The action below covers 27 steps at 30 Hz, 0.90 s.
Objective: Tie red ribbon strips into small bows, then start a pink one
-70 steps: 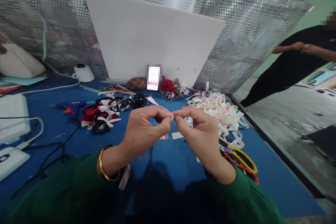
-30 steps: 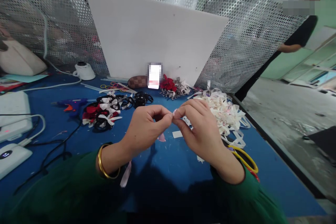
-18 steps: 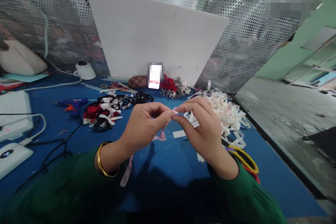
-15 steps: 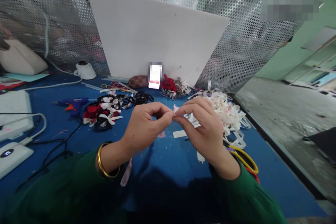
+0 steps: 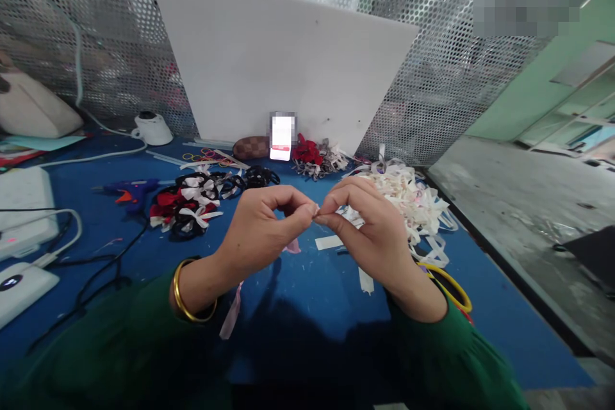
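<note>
My left hand (image 5: 266, 224) is closed in a pinch, thumb against index finger. My right hand (image 5: 368, 224) pinches at the same spot, and the fingertips of both hands meet over the blue table. Between them is a pink ribbon (image 5: 293, 246), mostly hidden by the fingers; one end shows below the left hand. A pink strip (image 5: 231, 315) shows beside my left wrist; whether it is joined to the held ribbon, I cannot tell. Short white ribbon pieces (image 5: 328, 243) lie beneath my right hand.
White ribbons (image 5: 408, 198) are heaped at right, near yellow-handled scissors (image 5: 451, 286) partly under my right forearm. Hair ties with bows (image 5: 187, 205) and a blue glue gun (image 5: 137, 191) lie left. Behind stand a lit phone (image 5: 280, 138) and a white board (image 5: 283, 57).
The pink bit that stuck up between my fingertips has gone down nearly out of sight. Both hands stay pinched together, and the view has shifted slightly.
</note>
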Each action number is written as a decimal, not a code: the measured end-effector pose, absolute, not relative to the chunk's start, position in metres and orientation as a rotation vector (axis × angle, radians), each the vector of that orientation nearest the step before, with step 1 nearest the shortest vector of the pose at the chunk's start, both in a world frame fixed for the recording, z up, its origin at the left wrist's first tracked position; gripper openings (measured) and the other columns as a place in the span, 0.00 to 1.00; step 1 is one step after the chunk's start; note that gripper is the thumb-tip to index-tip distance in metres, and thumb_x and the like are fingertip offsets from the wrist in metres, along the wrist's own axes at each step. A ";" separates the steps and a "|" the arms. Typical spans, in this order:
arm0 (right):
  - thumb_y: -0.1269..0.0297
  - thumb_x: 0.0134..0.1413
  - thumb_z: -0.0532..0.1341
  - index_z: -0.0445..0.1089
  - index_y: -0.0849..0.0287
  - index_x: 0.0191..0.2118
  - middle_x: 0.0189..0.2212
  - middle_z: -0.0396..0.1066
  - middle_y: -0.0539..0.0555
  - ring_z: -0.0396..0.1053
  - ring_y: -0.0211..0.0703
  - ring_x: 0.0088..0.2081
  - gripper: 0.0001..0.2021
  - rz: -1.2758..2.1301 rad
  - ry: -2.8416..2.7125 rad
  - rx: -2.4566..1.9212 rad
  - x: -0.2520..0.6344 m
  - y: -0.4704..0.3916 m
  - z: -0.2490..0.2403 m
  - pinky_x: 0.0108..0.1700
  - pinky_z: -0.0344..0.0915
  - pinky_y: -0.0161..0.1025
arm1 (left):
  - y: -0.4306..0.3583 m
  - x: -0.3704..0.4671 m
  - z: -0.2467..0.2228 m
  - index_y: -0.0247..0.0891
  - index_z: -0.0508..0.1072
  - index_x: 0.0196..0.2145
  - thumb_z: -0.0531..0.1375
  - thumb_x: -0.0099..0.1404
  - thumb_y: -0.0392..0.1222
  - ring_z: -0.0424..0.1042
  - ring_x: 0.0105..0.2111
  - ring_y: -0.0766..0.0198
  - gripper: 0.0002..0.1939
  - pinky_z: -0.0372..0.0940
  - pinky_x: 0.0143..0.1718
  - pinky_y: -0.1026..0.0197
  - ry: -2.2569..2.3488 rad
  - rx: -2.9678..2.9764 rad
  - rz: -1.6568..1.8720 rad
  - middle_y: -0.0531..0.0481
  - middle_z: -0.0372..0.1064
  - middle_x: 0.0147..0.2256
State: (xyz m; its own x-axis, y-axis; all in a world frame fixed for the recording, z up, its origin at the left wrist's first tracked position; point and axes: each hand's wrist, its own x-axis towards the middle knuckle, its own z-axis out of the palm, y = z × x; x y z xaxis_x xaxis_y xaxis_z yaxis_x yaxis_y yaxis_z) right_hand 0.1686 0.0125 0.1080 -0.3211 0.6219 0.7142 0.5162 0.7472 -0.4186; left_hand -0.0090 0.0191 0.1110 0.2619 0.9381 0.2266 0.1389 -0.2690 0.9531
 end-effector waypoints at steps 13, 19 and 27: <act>0.72 0.60 0.63 0.67 0.56 0.34 0.31 0.72 0.49 0.69 0.41 0.37 0.05 0.061 -1.990 -0.846 0.168 0.013 0.107 0.45 0.63 0.44 | 0.020 -0.010 0.112 0.35 0.73 0.23 0.61 0.61 0.40 0.69 0.16 0.67 0.10 0.68 0.22 0.64 1.039 1.661 1.096 0.56 0.69 0.19; 0.73 0.62 0.60 0.64 0.56 0.34 0.31 0.70 0.50 0.67 0.42 0.37 0.06 -0.036 -2.114 -0.827 0.172 0.013 0.110 0.46 0.60 0.45 | 0.018 -0.010 0.111 0.36 0.72 0.22 0.62 0.60 0.40 0.69 0.16 0.66 0.10 0.65 0.18 0.65 1.018 1.669 1.087 0.56 0.67 0.19; 0.74 0.63 0.55 0.60 0.56 0.35 0.31 0.66 0.51 0.64 0.43 0.37 0.06 -0.062 -2.109 -0.751 0.167 0.014 0.107 0.44 0.59 0.45 | 0.018 -0.008 0.110 0.36 0.72 0.20 0.62 0.59 0.39 0.65 0.17 0.70 0.11 0.63 0.16 0.67 0.888 1.409 1.050 0.56 0.64 0.20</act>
